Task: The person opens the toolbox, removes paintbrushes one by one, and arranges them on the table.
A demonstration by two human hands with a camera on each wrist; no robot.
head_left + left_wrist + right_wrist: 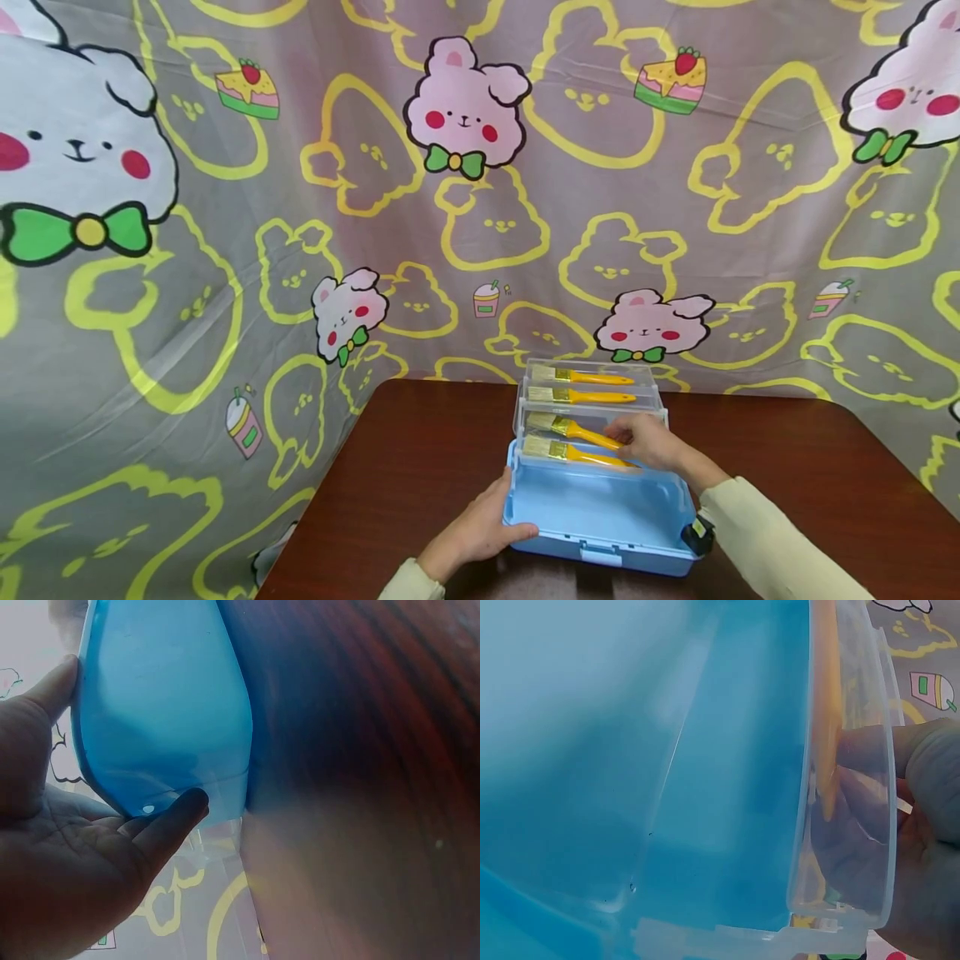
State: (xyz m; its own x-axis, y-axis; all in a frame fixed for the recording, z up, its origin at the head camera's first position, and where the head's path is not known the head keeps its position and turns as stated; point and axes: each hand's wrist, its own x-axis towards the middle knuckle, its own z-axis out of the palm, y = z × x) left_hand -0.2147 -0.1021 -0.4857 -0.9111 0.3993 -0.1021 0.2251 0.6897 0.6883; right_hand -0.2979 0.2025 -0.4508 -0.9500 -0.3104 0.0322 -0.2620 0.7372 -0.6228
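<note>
**A:** Start close in. What's nearest you?

**B:** My left hand (474, 532), right at the near left corner of the blue storage box (592, 510). Thumb lies along the rim, fingers spread flat against the outer wall. Nothing curled round it, the hand simply presses there. The left wrist view shows the same: palm open, one finger (169, 823) laid under the box's blue corner (161, 712).

**A:** And the box itself?

**B:** It sits on the dark red-brown table (420, 467), near my edge, bottom tub open and bare inside. A latch (600, 553) shows on the front wall.

**A:** Right side now.

**B:** There's a small black device (699, 533) at my right cuff, just beside the box's right corner. Past that, my right hand (647, 442) is up on the clear fold-out trays (592, 408), fingers bent over the right end of the lower tier. From the right wrist view, my fingers (922, 787) sit behind the clear tray wall (847, 825), wrapped on its edge, with a yellow handle (823, 712) just inside.

**A:** What's in the trays?

**B:** Four paintbrushes, yellow handles, pale bristles pointing left. Nearest one (573, 454), the next (573, 429) by my fingertips, then two farther back (581, 396) (581, 377), each lying flat.

**A:** Behind all that?

**B:** A grey cloth backdrop (225, 250) with cartoon bunnies and yellow outlines, hanging past the table's far edge.
</note>
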